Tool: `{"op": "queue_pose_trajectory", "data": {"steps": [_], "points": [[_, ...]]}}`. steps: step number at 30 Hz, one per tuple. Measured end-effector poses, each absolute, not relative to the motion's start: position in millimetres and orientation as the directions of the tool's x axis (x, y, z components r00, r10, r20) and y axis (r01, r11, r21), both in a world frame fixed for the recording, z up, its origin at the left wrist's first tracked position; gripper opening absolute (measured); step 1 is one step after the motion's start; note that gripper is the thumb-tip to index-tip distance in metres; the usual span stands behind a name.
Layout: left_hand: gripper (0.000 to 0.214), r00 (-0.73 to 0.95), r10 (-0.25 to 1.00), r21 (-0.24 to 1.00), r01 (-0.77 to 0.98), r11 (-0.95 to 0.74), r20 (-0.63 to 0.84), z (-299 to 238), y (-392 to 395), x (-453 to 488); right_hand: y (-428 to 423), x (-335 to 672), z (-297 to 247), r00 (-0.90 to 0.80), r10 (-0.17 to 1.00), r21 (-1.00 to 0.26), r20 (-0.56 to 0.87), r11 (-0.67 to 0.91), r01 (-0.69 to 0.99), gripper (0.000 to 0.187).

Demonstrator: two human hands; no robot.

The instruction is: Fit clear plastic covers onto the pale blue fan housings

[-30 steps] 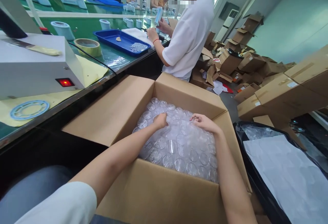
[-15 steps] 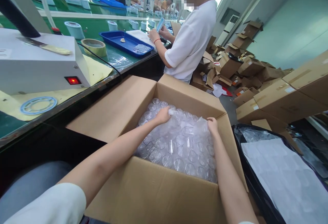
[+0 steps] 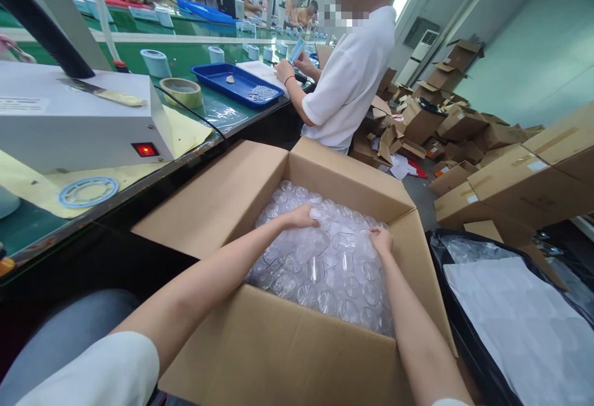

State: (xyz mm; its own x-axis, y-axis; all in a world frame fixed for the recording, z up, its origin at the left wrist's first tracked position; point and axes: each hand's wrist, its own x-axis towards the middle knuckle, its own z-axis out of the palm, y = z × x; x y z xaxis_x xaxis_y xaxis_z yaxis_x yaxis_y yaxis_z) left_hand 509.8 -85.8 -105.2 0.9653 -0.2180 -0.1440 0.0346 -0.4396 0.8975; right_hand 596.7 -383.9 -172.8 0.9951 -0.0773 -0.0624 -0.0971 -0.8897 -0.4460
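Left hand [image 3: 301,216] closed on bunched clear plastic film [image 3: 310,244], right hand [image 3: 381,241] with fingers bent against the film's right side, hold there uncertain; film spread over clear round plastic pieces [image 3: 327,302] inside the open cardboard box [image 3: 278,344] beside the table [image 3: 227,115].

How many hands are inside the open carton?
2: the left hand at the far half of the clear plastic; the right hand nearer the right wall of the carton.
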Motion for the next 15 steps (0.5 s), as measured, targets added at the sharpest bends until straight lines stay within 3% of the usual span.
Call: {"op": "queue_pose_trajectory", "data": {"steps": [6,9,15], "points": [[0.026,0.987,-0.083,0.922,0.100,-0.375,-0.140,-100.0,-81.7,514.3,-374.6,598.7,-153.6,0.999,-0.025,-0.427,0.024,-0.904,-0.012,0.022],[0.027,0.989,0.001,0.931,0.142,-0.337,-0.151,-98.5,-78.8,516.2,-363.3,599.9,-136.3,0.997,0.058,-0.423,0.051,-0.903,0.074,0.021],[0.026,0.982,0.057,0.961,0.190,-0.202,-0.182,-99.8,-79.0,519.1,-347.4,591.9,-103.1,0.969,0.221,-0.459,0.106,-0.854,0.245,0.018]]}}
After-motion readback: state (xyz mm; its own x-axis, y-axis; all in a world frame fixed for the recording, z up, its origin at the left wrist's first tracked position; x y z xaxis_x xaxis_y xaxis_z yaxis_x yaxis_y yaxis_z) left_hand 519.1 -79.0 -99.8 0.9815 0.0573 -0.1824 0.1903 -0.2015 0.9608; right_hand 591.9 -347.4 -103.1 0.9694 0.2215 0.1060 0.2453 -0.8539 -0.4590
